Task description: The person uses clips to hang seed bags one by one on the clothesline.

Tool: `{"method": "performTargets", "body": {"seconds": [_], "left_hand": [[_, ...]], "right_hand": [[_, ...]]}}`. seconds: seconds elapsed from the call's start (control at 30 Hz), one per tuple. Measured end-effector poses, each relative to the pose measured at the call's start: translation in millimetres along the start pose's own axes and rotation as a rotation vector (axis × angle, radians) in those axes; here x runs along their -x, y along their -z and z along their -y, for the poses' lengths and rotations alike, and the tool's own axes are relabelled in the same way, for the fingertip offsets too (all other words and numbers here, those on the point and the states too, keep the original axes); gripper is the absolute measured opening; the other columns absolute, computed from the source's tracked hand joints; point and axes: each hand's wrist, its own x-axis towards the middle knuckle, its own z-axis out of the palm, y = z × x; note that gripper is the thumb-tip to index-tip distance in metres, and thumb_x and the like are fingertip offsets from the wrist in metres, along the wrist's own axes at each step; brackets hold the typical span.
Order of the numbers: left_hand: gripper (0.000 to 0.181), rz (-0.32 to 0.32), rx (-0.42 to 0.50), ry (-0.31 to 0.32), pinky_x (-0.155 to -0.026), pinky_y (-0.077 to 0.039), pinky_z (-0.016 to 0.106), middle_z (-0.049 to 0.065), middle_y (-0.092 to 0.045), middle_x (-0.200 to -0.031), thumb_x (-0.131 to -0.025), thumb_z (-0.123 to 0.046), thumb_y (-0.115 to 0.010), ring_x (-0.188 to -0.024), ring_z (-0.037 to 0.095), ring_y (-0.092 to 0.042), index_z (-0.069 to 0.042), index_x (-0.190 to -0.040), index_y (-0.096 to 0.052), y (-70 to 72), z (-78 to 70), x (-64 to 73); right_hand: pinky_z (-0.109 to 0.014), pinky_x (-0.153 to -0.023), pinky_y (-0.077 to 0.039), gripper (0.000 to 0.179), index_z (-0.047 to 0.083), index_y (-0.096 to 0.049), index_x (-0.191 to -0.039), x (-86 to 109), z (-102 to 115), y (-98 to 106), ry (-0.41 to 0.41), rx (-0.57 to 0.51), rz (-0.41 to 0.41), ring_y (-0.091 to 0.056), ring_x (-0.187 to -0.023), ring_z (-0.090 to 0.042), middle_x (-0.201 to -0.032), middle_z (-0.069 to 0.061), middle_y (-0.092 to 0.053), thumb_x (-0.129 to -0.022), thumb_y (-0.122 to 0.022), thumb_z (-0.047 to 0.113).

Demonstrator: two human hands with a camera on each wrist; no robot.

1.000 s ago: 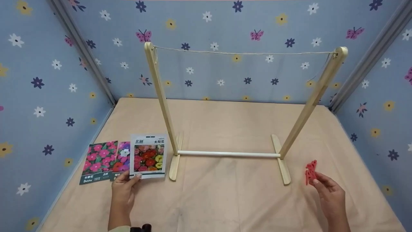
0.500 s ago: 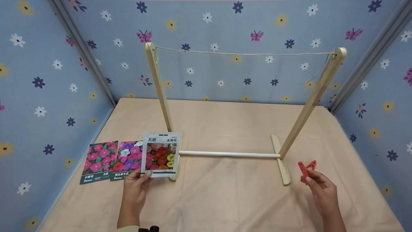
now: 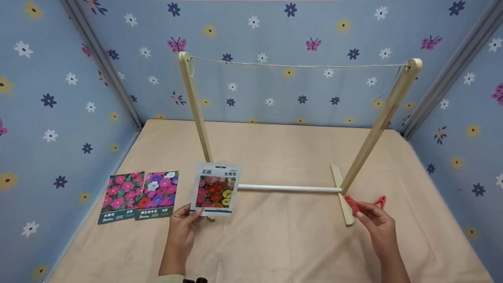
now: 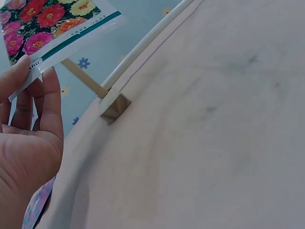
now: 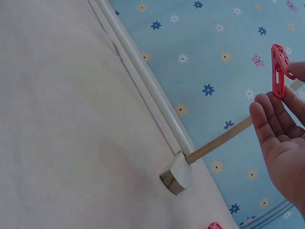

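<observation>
left hand: the left hand (image 3: 183,228) pinches the lower left corner of a packet between thumb and fingers, with the palm side towards its wrist camera
held packet: the white-edged packet (image 3: 216,190), printed with red, pink and yellow flowers, is raised off the cloth in front of the left post and hides most of the left foot (image 3: 211,219)
right hand: the right hand (image 3: 377,228) pinches a red clip (image 3: 351,205) between thumb and forefinger, its other fingers partly bent; the clip is in the air by the right foot (image 3: 346,212)
second clip: another red clip of the same kind, the spare clip (image 3: 381,201), lies on the cloth just beyond the right hand
packets lying: a pink-flowered packet (image 3: 122,194) and a mixed-flower packet (image 3: 158,193) lie face up side by side, left of the left hand
stand: left post (image 3: 197,110) and right post (image 3: 380,125) of pale wood, a white rod (image 3: 289,188) between them low down, a thin string (image 3: 289,66) tied across the tops
surface: peach cloth (image 3: 275,243) with soft creases and a few faint grey marks
room: blue wall covering (image 3: 271,37) with flowers and pink butterflies on three sides, a grey pole (image 3: 101,57) at the left corner and another at the right
sleeve: a pale cuff (image 3: 171,278) at the left wrist, beside something dark cut off by the lower edge
</observation>
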Motion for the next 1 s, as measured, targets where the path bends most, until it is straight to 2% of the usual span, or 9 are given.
{"method": "performTargets", "body": {"seconds": [0.23,0.4,0.5,0.6,0.7,1.0], "left_hand": [[0.021,0.048,-0.036,-0.021,-0.074,-0.059,0.032,0.009,-0.067,-0.09,-0.084,0.011,-0.068,-0.075,0.017,-0.066,-0.005,-0.095,-0.076,-11.3,9.3,-2.4],[0.019,0.082,-0.026,-0.021,-0.067,-0.059,0.032,0.01,-0.068,-0.09,-0.084,0.01,-0.069,-0.073,0.018,-0.066,-0.003,-0.096,-0.076,-19.5,10.3,-6.4],[0.02,0.107,-0.002,-0.03,-0.07,-0.059,0.032,0.01,-0.069,-0.091,-0.085,0.01,-0.068,-0.077,0.019,-0.068,-0.004,-0.097,-0.076,-24.3,9.2,-8.9],[0.022,0.144,0.031,-0.054,-0.078,-0.059,0.034,0.01,-0.07,-0.093,-0.086,0.012,-0.066,-0.08,0.02,-0.07,-0.004,-0.097,-0.076,-28.8,7.0,-10.8],[0.025,0.174,0.049,-0.084,-0.08,-0.059,0.035,0.011,-0.071,-0.094,-0.087,0.013,-0.063,-0.081,0.02,-0.07,-0.004,-0.098,-0.076,-33.3,3.7,-12.7],[0.026,0.155,0.061,-0.124,-0.085,-0.057,0.037,0.011,-0.071,-0.098,-0.088,0.013,-0.062,-0.086,0.021,-0.07,-0.007,-0.097,-0.077,-52.2,-9.2,-18.1]], "right_hand": [[-0.021,-0.081,-0.055,0.026,-0.015,-0.062,-0.112,-5.1,4.9,-16.1,0.125,0.042,0.076,-0.064,-0.092,-0.017,-0.103,-0.012,-0.067,-0.087,-0.066,-0.009],[-0.022,-0.083,-0.054,0.026,-0.017,-0.061,-0.11,-13.5,9.6,-25.9,0.214,-0.014,0.128,-0.064,-0.093,-0.018,-0.102,-0.015,-0.066,-0.085,-0.065,-0.014],[-0.022,-0.082,-0.054,0.026,-0.017,-0.061,-0.11,-19.4,14.2,-31.0,0.247,-0.031,0.157,-0.064,-0.093,-0.018,-0.102,-0.015,-0.066,-0.084,-0.065,-0.015],[-0.021,-0.082,-0.054,0.027,-0.016,-0.062,-0.111,-24.9,20.7,-35.5,0.272,-0.019,0.182,-0.064,-0.093,-0.018,-0.102,-0.015,-0.065,-0.084,-0.066,-0.015],[-0.021,-0.081,-0.054,0.027,-0.016,-0.062,-0.11,-31.1,28.7,-39.4,0.303,-0.013,0.212,-0.063,-0.093,-0.018,-0.102,-0.016,-0.065,-0.084,-0.065,-0.016],[-0.02,-0.077,-0.055,0.026,-0.017,-0.062,-0.108,-49.4,53.2,-47.9,0.36,0.001,0.254,-0.063,-0.089,-0.018,-0.101,-0.014,-0.065,-0.083,-0.064,-0.018]]}}
